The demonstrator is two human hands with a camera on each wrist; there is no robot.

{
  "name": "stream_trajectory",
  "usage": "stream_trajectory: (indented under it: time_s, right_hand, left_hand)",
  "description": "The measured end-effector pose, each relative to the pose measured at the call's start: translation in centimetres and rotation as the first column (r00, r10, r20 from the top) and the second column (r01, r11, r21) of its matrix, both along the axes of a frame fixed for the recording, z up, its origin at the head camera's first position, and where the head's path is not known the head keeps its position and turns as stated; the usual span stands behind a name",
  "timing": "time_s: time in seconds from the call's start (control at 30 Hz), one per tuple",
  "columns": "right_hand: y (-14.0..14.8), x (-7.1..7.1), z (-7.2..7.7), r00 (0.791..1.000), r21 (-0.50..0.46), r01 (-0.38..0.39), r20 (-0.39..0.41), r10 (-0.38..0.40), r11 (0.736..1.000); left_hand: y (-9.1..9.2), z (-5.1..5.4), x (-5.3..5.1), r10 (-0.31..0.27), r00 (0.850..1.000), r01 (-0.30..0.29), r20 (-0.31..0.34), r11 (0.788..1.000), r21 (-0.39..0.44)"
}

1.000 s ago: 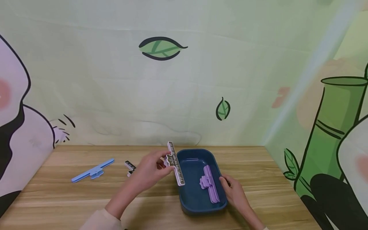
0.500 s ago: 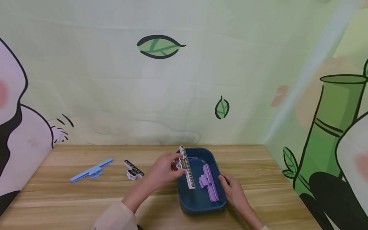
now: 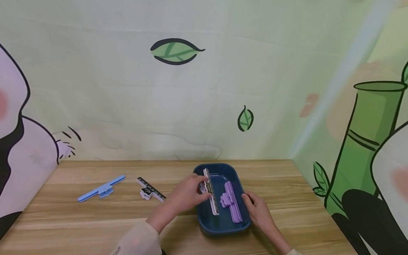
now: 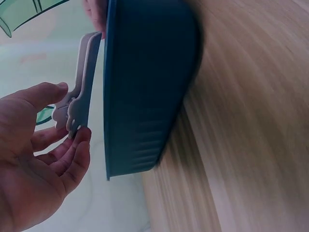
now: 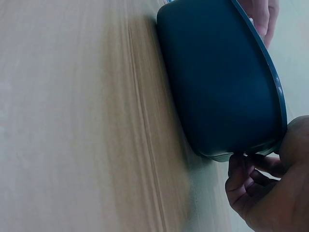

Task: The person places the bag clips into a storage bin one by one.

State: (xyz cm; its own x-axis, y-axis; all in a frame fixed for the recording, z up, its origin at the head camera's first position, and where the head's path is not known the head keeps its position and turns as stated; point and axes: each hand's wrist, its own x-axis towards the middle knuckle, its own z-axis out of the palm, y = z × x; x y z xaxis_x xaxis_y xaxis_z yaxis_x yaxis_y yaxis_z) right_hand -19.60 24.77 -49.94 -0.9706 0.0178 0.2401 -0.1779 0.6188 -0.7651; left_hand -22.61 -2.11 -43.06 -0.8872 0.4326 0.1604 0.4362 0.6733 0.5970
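Between thumb and fingers, my left hand pinches a long white sealing clip printed with black-and-white piano keys. The clip is over the left part of a dark blue plastic bin; in the left wrist view its pale back shows beside the bin's rim. My right hand grips the bin's right side at the rim, fingers curled against the outer wall in the right wrist view. A purple sealing clip lies inside the bin, right of the piano-key clip.
On the wooden table, left of the bin, lie a light blue sealing clip and a second, black-and-white piano-key clip. A printed cloth backdrop stands behind the table.
My left hand has carried the piano-key clip rightward and down, from the bin's left rim to over its inside. The second piano-key clip has come into fuller view. My right hand keeps its hold.
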Motion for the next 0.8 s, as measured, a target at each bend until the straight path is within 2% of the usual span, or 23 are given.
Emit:
stream_trajectory:
  time_s: [0.13,0.37,0.6,0.8]
  right_hand:
    - [0.0,0.0,0.0,1.0,0.001,0.002,-0.002,-0.002,1.0]
    - [0.0,0.0,0.1,1.0,0.007,0.003,0.0,-0.003,1.0]
    - [0.0,0.2,0.2,1.0,0.006,0.006,-0.012,-0.006,1.0]
    - [0.0,0.2,0.2,1.0,-0.003,0.003,-0.013,-0.003,1.0]
  left_hand:
    - [0.5,-0.2,0.0,-0.016,1.0,0.016,-0.011,0.996,-0.083]
    - [1.8,-0.4,0.0,-0.033,0.999,0.026,-0.027,0.973,-0.231]
    - [3.2,-0.8,-0.1,-0.055,0.997,0.035,-0.052,0.944,-0.329]
    - [4.2,-1.4,-0.2,-0.048,0.992,0.002,-0.113,0.925,-0.379]
